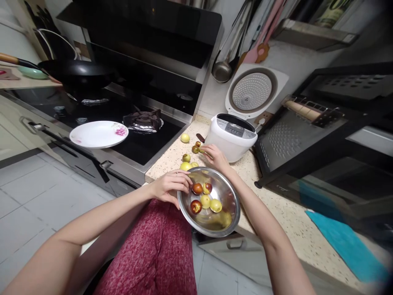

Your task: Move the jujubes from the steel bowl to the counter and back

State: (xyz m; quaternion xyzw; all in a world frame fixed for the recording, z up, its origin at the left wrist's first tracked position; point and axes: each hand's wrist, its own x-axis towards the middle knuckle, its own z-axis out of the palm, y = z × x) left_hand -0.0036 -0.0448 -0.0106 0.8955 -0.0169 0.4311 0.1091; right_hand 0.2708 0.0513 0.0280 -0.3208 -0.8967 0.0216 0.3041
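Left hand (pixel 170 186) clamps the rim of the centre bowl (pixel 227 191), which holds five fruits (pixel 205 201). Right hand (pixel 215 157), just above, pinches a counter fruit (pixel 200 150).

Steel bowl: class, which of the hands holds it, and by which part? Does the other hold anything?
The left hand grips the steel bowl by its left rim. The right hand touches jujubes on the counter; whether it grips one is unclear.

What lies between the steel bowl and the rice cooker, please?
The head view shows loose small fruits on the counter beyond the steel bowl, with the right hand among them.
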